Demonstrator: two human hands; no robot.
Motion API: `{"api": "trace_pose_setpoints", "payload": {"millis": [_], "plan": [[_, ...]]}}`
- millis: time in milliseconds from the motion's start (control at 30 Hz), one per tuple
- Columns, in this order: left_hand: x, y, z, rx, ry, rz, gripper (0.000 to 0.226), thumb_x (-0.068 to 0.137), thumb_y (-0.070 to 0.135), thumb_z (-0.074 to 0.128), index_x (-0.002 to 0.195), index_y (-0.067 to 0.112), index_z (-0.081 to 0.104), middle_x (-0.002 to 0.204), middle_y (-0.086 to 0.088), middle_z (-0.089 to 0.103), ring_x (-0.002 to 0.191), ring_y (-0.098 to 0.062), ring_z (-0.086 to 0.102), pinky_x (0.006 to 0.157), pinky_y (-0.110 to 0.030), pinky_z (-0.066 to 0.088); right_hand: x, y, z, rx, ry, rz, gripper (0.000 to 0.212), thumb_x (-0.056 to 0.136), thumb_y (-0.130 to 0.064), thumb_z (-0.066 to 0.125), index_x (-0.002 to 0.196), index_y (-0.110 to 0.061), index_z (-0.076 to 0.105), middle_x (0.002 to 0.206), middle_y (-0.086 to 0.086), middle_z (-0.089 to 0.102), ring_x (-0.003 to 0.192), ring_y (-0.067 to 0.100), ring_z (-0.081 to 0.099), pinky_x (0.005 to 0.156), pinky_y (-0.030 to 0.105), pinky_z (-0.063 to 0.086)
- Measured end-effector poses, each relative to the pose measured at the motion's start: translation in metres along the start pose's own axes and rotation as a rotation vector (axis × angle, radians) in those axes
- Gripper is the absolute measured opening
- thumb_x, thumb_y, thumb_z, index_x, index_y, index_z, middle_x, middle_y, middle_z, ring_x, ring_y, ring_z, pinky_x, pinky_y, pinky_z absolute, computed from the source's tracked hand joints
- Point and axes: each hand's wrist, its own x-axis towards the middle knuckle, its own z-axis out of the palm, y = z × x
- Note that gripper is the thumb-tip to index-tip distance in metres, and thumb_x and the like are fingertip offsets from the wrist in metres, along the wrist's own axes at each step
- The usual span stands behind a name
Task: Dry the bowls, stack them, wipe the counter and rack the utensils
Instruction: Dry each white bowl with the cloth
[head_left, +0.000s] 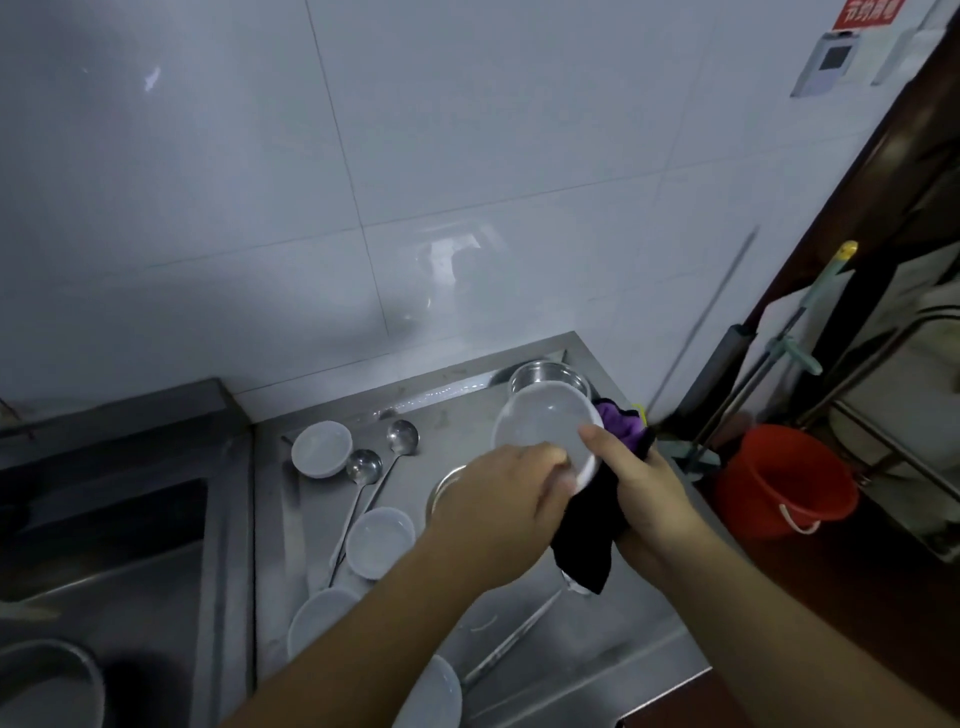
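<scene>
Both hands — left hand (498, 499), right hand (636, 480) — grip bowl (540, 428) and cloth (587, 535).

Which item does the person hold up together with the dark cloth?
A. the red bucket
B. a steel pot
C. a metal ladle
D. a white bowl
D: both hands, left hand and right hand, hold the white bowl against the dark cloth.

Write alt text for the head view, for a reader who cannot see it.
Both hands hold up a white bowl over a steel counter, the right hand wiping it with a dark cloth, the left hand steadying its rim. More white bowls and two ladles lie below.
</scene>
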Motion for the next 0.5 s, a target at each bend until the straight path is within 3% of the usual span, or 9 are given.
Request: {"api": "trace_pose_setpoints", "payload": {"millis": [67,133,200,267,367,433,500], "plan": [[0.005,-0.007,0.012,-0.117,0.138,-0.134,0.034,0.107,0.039,0.043,0.135,0.026,0.056,0.135,0.006,0.06,0.123,-0.015,0.052,0.105,-0.035,0.045,0.006,0.006,-0.014,0.084,0.012,0.086,0.059,0.074,-0.036,0.091,0.125,-0.012,0.074,0.118,0.02,0.077,0.107,0.037,0.076,0.079,0.044,0.065],[0.012,-0.016,0.022,-0.287,0.195,-0.388,0.042,0.108,0.04,0.044,0.148,0.028,0.048,0.145,0.007,0.053,0.127,-0.012,0.051,0.109,-0.038,0.045,0.013,0.01,-0.028,0.12,0.013,0.163,0.091,0.056,-0.047,0.1,0.134,-0.012,0.068,0.126,0.02,0.075,0.115,0.04,0.073,0.097,0.055,0.059],[0.018,-0.023,0.034,-0.49,0.096,-0.607,0.044,0.11,0.04,0.044,0.152,0.029,0.048,0.144,0.005,0.059,0.124,-0.016,0.06,0.111,-0.046,0.049,0.023,0.013,-0.044,0.113,-0.016,0.223,0.102,0.05,-0.054,0.101,0.138,-0.013,0.066,0.13,0.019,0.073,0.119,0.039,0.071,0.102,0.056,0.057],[0.025,-0.026,0.049,-0.76,0.038,-0.743,0.035,0.111,0.033,0.046,0.14,0.027,0.063,0.126,-0.001,0.073,0.114,-0.023,0.07,0.103,-0.05,0.057,0.035,0.016,-0.059,0.114,-0.048,0.287,0.096,0.057,-0.052,0.099,0.137,-0.013,0.066,0.13,0.021,0.073,0.117,0.039,0.072,0.092,0.05,0.062],[0.038,-0.024,0.073,-1.135,0.097,-0.896,0.025,0.109,0.016,0.053,0.114,0.022,0.076,0.097,-0.004,0.081,0.091,-0.023,0.078,0.075,-0.037,0.066,0.057,0.022,-0.081,0.103,-0.008,0.352,0.076,0.07,-0.043,0.092,0.134,-0.01,0.067,0.124,0.023,0.075,0.109,0.04,0.075,0.079,0.049,0.064],[0.047,-0.023,0.09,-1.2,0.118,-0.954,0.023,0.107,0.012,0.055,0.114,0.019,0.077,0.093,-0.004,0.082,0.082,-0.02,0.079,0.068,-0.03,0.063,0.074,0.025,-0.097,0.07,0.03,0.38,0.065,0.075,-0.038,0.087,0.131,-0.011,0.068,0.12,0.022,0.076,0.106,0.04,0.076,0.081,0.052,0.065],[0.058,-0.023,0.107,-1.202,0.118,-0.995,0.022,0.107,0.013,0.058,0.117,0.019,0.077,0.099,-0.006,0.082,0.087,-0.023,0.08,0.07,-0.03,0.063,0.092,0.026,-0.117,0.008,0.046,0.39,0.054,0.082,-0.033,0.083,0.13,-0.013,0.069,0.118,0.02,0.077,0.106,0.04,0.076,0.087,0.055,0.064]]}}
